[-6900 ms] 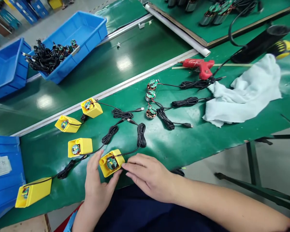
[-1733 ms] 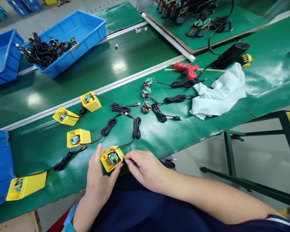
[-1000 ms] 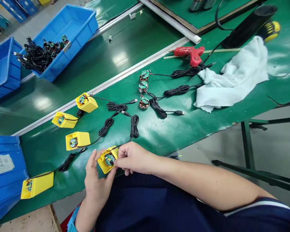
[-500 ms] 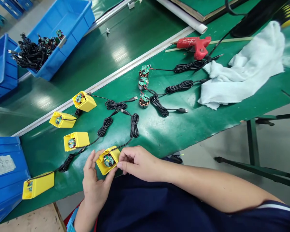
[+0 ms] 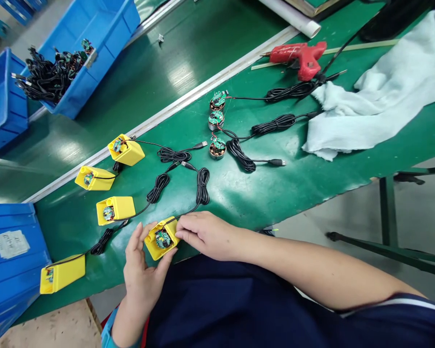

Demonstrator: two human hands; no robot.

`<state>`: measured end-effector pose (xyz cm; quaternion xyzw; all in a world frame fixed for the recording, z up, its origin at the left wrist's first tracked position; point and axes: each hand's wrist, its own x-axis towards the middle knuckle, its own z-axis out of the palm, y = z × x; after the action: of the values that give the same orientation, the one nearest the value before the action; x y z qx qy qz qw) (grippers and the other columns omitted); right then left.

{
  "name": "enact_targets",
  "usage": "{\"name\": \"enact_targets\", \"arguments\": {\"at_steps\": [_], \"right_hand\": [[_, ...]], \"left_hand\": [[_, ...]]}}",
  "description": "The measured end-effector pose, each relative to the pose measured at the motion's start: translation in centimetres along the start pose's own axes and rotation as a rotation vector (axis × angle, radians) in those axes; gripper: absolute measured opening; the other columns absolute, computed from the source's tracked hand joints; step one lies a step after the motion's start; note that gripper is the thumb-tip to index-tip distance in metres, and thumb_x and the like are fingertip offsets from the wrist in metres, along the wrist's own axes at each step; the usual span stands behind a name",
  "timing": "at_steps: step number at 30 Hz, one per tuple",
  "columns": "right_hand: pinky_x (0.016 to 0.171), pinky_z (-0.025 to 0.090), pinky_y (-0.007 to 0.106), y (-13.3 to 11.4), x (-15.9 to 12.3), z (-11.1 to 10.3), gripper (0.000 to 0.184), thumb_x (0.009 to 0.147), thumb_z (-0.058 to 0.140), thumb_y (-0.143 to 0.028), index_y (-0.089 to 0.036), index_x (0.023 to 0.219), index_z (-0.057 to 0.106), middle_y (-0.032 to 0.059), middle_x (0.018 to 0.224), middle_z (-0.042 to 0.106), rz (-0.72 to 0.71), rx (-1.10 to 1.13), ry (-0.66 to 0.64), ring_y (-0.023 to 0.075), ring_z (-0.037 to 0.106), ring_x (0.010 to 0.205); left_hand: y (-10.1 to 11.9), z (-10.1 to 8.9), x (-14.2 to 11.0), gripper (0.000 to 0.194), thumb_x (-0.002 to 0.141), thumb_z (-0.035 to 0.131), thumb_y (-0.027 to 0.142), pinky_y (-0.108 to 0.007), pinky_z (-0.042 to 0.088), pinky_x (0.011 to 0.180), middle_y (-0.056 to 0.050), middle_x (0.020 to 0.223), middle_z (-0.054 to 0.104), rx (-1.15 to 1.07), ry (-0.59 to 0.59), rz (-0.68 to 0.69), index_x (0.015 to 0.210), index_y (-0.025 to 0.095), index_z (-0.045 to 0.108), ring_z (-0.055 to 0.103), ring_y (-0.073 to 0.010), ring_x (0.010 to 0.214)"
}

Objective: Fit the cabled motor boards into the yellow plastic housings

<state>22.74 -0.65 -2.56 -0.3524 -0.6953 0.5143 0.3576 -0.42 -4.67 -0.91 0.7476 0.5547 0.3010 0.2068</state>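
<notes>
Yellow plastic housing (image 5: 170,247) sits on the green conveyor belt (image 5: 261,205), pinched between left hand (image 5: 143,285) and right hand (image 5: 206,232): a light, stiff shell, best gripped by its walls, clear of the delicate circuit board (image 5: 163,239)!

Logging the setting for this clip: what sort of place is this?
Probably a factory electronics assembly line: a long green workbench holds small motors with circuit boards wired to black USB cables, plus yellow holders, a red hot glue gun and blue parts bins.
</notes>
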Motion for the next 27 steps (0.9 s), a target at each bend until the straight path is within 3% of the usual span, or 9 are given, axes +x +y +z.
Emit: {"name": "enact_targets", "arguments": {"at_steps": [9,18,27], "right_hand": [[0.068,0.043,0.025,0.4,-0.6,0.8,0.015,0.099,0.065,-0.022,-0.019,0.085,0.060,-0.0022,0.076,0.062,-0.060,0.141,0.103,0.0123,0.054,0.068],[0.068,0.043,0.025,0.2,-0.4,1.0,0.016,0.097,0.059,-0.016,-0.019,0.082,0.058,-0.0005,0.076,0.064,-0.073,0.036,0.103,0.0132,0.056,0.069],[0.066,0.043,0.025,0.0,-0.9,2.0,0.013,0.094,0.062,-0.016,-0.020,0.082,0.058,-0.0019,0.073,0.063,-0.094,0.033,0.209,0.0125,0.055,0.065]], "left_hand": [[0.3,0.1,0.3,0.084,0.087,0.083,0.032,-0.037,0.060,0.104,-0.014,0.132,0.070,-0.016,0.013,0.024,0.157,0.024,0.038,0.071,-0.0237,0.123],[-0.1,0.1,-0.1,0.084,0.087,0.083,0.035,-0.042,0.060,0.106,-0.016,0.135,0.068,0.017,0.003,-0.008,0.157,0.023,0.037,0.069,-0.0266,0.126],[-0.2,0.1,-0.3,0.083,0.089,0.081,0.035,-0.045,0.060,0.106,-0.016,0.138,0.066,0.001,-0.011,-0.038,0.157,0.023,0.035,0.067,-0.0281,0.129]]}}
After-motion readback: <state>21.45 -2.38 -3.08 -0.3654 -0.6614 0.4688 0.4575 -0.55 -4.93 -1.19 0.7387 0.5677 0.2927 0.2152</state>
